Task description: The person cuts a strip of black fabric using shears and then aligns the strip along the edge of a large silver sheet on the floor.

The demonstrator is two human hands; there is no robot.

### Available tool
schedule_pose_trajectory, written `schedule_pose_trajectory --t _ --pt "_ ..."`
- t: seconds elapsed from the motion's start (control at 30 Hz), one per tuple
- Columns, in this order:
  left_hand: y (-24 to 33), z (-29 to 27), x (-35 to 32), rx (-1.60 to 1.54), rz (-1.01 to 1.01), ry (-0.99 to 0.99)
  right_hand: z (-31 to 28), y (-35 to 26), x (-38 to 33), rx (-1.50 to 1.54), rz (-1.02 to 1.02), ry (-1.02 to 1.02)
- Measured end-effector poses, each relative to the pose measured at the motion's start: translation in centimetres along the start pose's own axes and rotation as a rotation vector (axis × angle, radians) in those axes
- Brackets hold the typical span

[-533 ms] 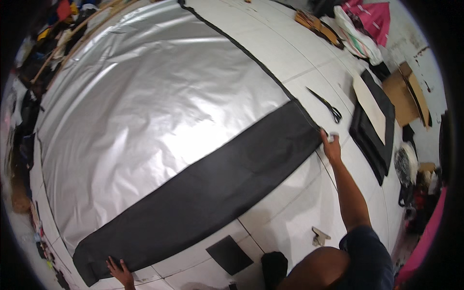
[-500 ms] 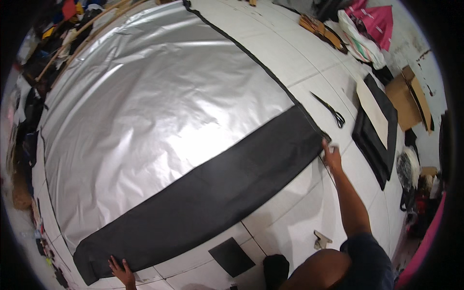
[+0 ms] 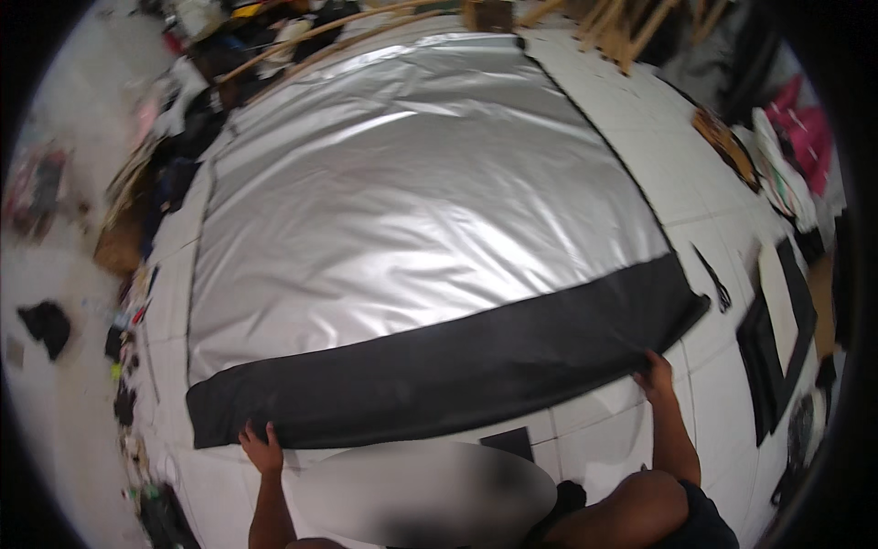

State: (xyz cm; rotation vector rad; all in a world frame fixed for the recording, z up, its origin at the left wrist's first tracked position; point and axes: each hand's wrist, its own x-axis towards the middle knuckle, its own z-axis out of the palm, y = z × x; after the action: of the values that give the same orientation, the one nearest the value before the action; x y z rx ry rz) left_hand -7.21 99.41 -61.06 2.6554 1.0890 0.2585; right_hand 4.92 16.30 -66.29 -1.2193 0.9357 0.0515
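A large sheet of fabric, silver (image 3: 412,201) on its face, lies spread on the floor. Its near end is folded over into a wide black band (image 3: 439,366). At the band's lower left, my left hand (image 3: 262,446) rests on the near edge with its fingers spread. Near the right end, my right hand (image 3: 655,375) grips that edge, fingers closed round it. A small black square piece (image 3: 508,444) lies just this side of the band, partly covered by a blurred patch.
Scissors (image 3: 712,277) lie right of the sheet, beside folded black material (image 3: 757,357) with a pale strip on it. Wooden poles (image 3: 329,37) and wooden legs (image 3: 626,37) stand or lie at the back. Bags (image 3: 796,137) and clutter line both sides.
The view has swung left. My right hand has shifted from the band's right corner to its near edge. My left hand is still by the band's left end.
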Motion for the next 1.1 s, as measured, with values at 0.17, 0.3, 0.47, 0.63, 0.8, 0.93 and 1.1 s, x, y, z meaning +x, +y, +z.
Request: schedule_pose_trajectory --t 0.17,0.3,0.47,0.63,0.8,0.93,1.1 --pt "-8.3 -0.5 -1.6 -0.697 -0.919 0.059 -4.6 0.3 -0.4 -0.008 -0.183 0.016" --pt "-11.9 -0.1 -0.7 -1.285 -0.970 0.020 -4.1 0.5 -3.0 -0.167 -0.174 0.158" --pt "-18.7 0.4 2.2 -1.206 -0.972 -0.018 -1.3 3.8 -4.8 -0.371 -0.105 0.324" --pt "-18.8 -2.7 2.8 -1.427 -0.914 0.116 3.1 4.3 -9.0 -1.402 -0.870 0.290" --pt "-29.5 -3.5 7.2 -1.322 -0.909 0.237 4.0 5.1 -7.6 -1.530 -0.823 -0.014" --pt "-29.5 -3.9 8.9 -1.339 -0.799 0.308 3.1 3.6 -7.6 -1.531 -0.789 -0.108" --pt "-26.4 -3.3 4.3 -1.372 -1.003 0.128 4.7 4.7 -9.2 -1.546 -0.779 -0.026"
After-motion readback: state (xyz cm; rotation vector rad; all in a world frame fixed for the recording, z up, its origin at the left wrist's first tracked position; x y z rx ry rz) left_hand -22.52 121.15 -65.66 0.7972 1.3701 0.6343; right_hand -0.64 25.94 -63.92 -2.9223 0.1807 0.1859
